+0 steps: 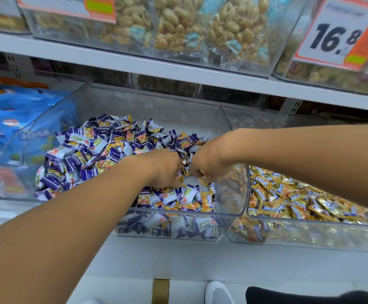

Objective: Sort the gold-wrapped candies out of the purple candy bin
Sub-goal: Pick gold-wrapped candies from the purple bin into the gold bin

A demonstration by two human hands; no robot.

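Both hands' fingers [197, 173] pinch gold-wrapped candies [186, 168] inside the purple candy bin [178, 212].

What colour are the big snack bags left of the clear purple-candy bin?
Blue snack bags, seen in the head view.

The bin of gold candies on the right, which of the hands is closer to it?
Right. The right hand is in the purple candy bin close to the wall shared with the gold candy bin; the left hand sits farther left.
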